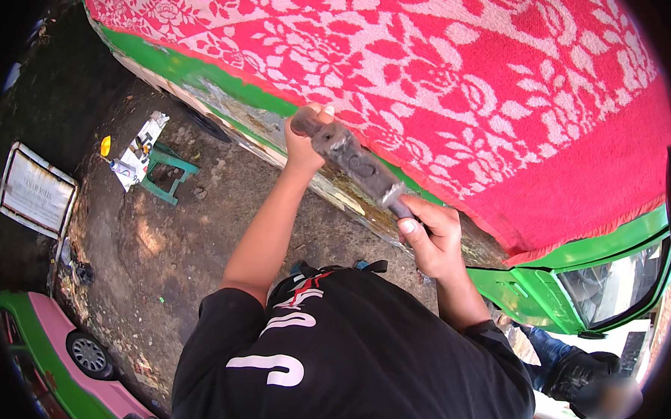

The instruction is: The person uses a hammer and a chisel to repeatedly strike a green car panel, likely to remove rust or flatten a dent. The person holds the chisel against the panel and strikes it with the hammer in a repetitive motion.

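Both my hands hold a worn, grey-brown tool (362, 169) with a thick, blocky middle and narrower rounded ends. I cannot make out its exact kind. My left hand (305, 145) is wrapped round its upper left end, thumb up. My right hand (436, 239) grips the thin rod at its lower right end between thumb and fingers. The tool slants down to the right in front of a red cloth (450, 85) with a pale floral pattern. This cloth lies over a green vehicle (271, 100), whose side below shows scraped, bare patches.
A small green stool (171, 172) stands on the dirt ground at left, beside a paper sheet (142, 150) with small items. A framed sign (37, 191) is farther left. A green and pink car (65, 356) is at lower left. Another person (575, 371) is at lower right.
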`<state>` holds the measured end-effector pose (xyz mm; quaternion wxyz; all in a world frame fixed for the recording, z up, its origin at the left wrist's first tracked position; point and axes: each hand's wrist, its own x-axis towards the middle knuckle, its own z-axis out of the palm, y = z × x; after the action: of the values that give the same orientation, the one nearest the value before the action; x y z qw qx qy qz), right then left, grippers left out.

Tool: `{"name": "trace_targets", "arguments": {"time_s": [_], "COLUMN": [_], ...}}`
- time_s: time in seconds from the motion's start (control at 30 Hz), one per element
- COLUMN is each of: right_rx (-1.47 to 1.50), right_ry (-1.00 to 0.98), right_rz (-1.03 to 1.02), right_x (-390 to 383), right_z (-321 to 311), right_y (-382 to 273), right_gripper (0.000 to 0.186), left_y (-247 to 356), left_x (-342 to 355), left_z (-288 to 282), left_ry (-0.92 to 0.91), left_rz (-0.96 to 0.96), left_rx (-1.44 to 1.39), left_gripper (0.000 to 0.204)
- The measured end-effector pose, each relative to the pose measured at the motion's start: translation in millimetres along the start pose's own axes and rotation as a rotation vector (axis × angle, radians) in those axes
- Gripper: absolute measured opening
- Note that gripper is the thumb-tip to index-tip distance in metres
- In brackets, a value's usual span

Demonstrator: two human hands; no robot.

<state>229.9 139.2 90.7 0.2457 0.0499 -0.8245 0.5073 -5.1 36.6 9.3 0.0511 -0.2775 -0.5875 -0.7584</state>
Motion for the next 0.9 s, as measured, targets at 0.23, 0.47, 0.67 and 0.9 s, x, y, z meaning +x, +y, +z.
{"name": "trace_targets", "arguments": {"time_s": [0.23,0.47,0.67,0.9], "right_rx": [-0.24,0.182,0.277,0.258], "right_ry": [-0.045,0.103,0.152,0.161], "right_rz": [0.336,0.235,0.364,0.378], "right_x": [13.1,-6.2,-25.7,-34.9], "right_z": [1.1,-8.5,-7.8,-9.1], "right_y": [-7.5,14.3,33.0,37.3], "right_gripper": [0.025,0.03,0.023,0.023], "left_y": [-16.6,-10.6,-10.0,-3.7], "left_x": [-0.4,-5.4,-19.6,-21.2], "left_z": [4.1,-14.7,-16.5,-13.8], "left_ry": [0.04,0.072,0.006,-0.026], "left_rz": [-0.161,-0.013,0.107,0.116], "left_rx": [-0.111,-0.252,-0.264,-0.271], "left_gripper": [0.032,0.037,0.038,0.036]}}
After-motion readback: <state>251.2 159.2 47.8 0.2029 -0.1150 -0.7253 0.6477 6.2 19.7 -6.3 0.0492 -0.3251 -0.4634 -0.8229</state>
